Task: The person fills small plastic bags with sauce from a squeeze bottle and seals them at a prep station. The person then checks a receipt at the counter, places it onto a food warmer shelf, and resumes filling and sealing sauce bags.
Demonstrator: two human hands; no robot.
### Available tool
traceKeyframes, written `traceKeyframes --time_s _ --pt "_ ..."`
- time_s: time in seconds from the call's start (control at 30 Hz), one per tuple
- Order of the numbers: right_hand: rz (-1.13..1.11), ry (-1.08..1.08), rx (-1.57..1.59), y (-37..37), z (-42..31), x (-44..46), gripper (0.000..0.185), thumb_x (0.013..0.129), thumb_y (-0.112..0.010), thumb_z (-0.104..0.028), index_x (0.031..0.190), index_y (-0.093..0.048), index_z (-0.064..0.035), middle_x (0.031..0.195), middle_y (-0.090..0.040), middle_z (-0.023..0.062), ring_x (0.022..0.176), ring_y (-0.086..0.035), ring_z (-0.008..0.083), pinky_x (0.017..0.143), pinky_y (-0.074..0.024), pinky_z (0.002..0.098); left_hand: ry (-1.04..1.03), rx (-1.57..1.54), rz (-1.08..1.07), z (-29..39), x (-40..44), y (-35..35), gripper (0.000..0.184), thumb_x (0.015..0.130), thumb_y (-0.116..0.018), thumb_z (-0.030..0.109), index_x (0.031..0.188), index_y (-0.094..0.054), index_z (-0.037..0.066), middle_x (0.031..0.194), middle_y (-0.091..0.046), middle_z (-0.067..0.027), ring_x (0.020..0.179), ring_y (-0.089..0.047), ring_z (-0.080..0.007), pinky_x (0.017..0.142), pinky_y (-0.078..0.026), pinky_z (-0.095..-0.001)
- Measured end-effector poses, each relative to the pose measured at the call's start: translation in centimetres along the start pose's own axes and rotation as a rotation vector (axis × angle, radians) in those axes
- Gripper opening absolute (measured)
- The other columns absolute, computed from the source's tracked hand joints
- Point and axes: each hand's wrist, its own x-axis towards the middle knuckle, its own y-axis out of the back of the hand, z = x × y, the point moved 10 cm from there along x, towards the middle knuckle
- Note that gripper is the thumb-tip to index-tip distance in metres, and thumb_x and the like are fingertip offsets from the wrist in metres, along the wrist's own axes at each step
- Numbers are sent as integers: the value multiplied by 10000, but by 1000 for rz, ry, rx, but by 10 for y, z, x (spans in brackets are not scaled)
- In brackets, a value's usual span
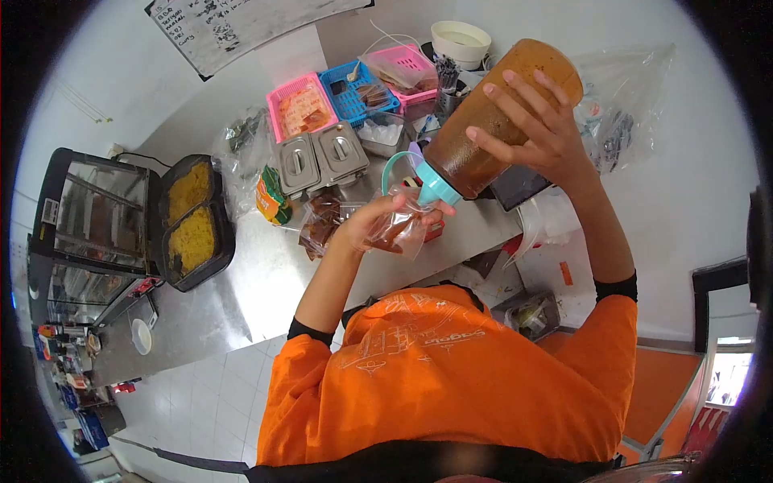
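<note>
A large squeeze bottle (491,121) of brown sauce hangs tilted, its teal nozzle pointing down and to the left. My right hand (535,129) is wrapped round the bottle's body with fingers spread over it. Below the nozzle, my left hand (380,220) holds a small clear plastic bag (401,233) with brown sauce inside. The nozzle tip is at the bag's mouth. Just left of my left hand lie filled bags of brown sauce (320,224) on the metal counter (266,290).
Two lidded steel containers (339,150) stand behind my left hand, with pink (278,105) and blue (331,76) baskets beyond. A black two-part tray of yellow food (193,247) and a glass display case (105,213) are at left. A bin (531,314) is below right.
</note>
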Motion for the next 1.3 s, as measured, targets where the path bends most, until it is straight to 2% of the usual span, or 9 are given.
traceKeyframes --time_s 0.23,0.43,0.53,0.63,0.83,0.97,1.1,1.17,1.3 --pt "-91 -29 2 3 3 6 512 801 -654 -215 1255 -510 -403 1263 -538 15 1245 -472 220 1072 -325 475 65 -302 -299 -2 -1 -11 707 878 -562 458 1288 -420 -99 1134 -538 -205 932 -527 -164 750 -474 -264" --pt "-115 -40 51 1 1 3 496 765 -642 -162 1207 -568 -375 1334 -511 24 1273 -451 220 1093 -310 464 -39 -225 42 -1 -1 6 753 858 -577 481 1260 -418 -136 1047 -515 -177 820 -559 -178 707 -481 -251" --pt "-146 -40 47 0 2 4 493 843 -601 -189 1278 -489 -392 1241 -548 50 1228 -488 238 1056 -339 481 98 -97 119 -10 0 10 920 707 -611 617 1143 -506 -186 806 -503 -71 585 -490 -123 471 -379 -191" --pt "-123 -2 17 -1 -1 3 479 835 -602 -186 1265 -510 -375 1239 -550 62 1225 -488 244 1053 -339 487 113 -286 -192 -13 1 0 759 841 -583 477 1247 -429 -145 980 -508 -143 816 -545 -164 646 -467 -232" --pt "-218 -108 156 -17 -1 -18 547 757 -640 -153 1264 -529 -324 1256 -527 69 1222 -471 267 1070 -313 496 100 -247 -73 -11 3 -4 758 857 -572 433 1248 -404 -194 915 -491 -110 790 -534 -148 618 -446 -217" --pt "-168 -313 334 -43 -4 -62 690 624 -742 -149 1271 -521 -243 1276 -511 70 1227 -459 291 1082 -279 511 257 -265 -136 -31 5 -4 674 848 -572 392 1274 -460 -119 909 -491 -79 803 -512 -126 612 -430 -240" --pt "-23 -750 666 -89 -33 -137 915 515 -845 -154 1328 -425 -163 1295 -482 98 1202 -472 347 1075 -284 515 184 188 -125 -36 16 11 640 780 -575 353 1306 -528 -8 907 -486 -12 854 -507 -120 747 -427 -248" --pt "-45 -1151 868 -135 -58 -197 1008 543 -888 -199 1372 -322 -103 1289 -473 141 1216 -460 353 1059 -313 498 81 420 -136 -22 22 3 602 823 -536 339 1327 -513 9 948 -516 -23 936 -514 -151 815 -430 -263" --pt "218 -1544 878 -175 -104 -276 1071 593 -898 -267 1392 -229 -20 1336 -409 201 1265 -407 349 1049 -333 483 -73 945 -47 -2 22 10 483 896 -491 214 1350 -493 48 1095 -572 -70 1122 -487 -201 931 -416 -307"
